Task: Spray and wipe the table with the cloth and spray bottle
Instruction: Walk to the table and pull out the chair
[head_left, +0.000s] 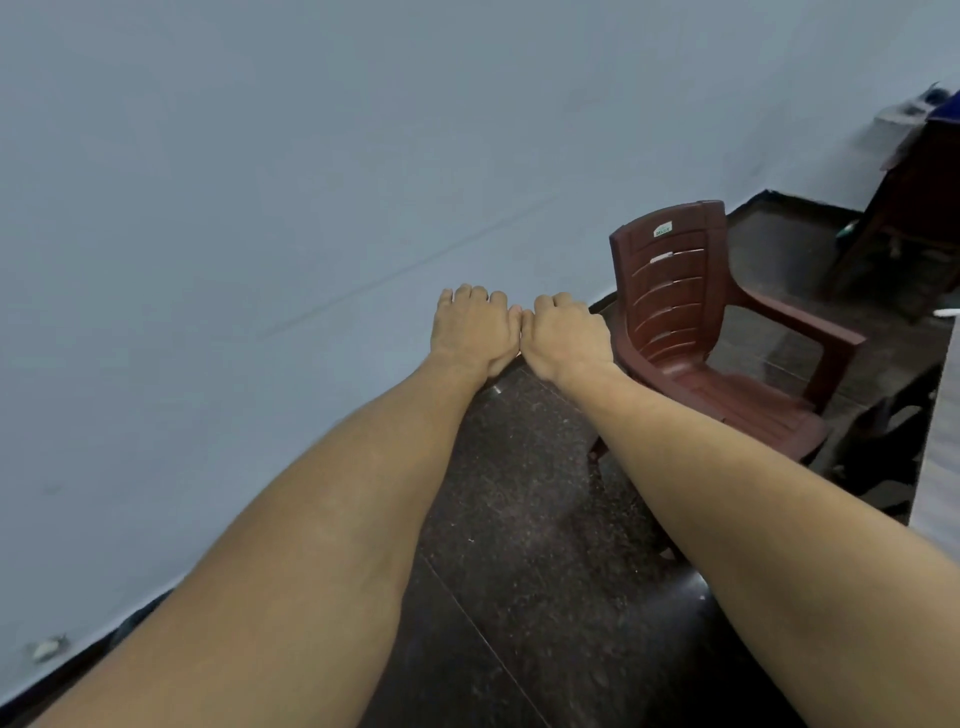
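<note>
Mid-frame, left hand (475, 332) and right hand (566, 338) touch, both curled into fists with nothing seen in them. The cloth and bottle are out of view (table too), so reaching blind could clip the chair (691, 322).

Maroon slatted chair (675, 291), pale blue wall (260, 182)

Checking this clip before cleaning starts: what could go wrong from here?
No cloth or spray bottle is in view, and the left hand and right hand are curled fists, so starting may stall. The brown plastic chair appears close to the right hand and might get knocked.
</note>
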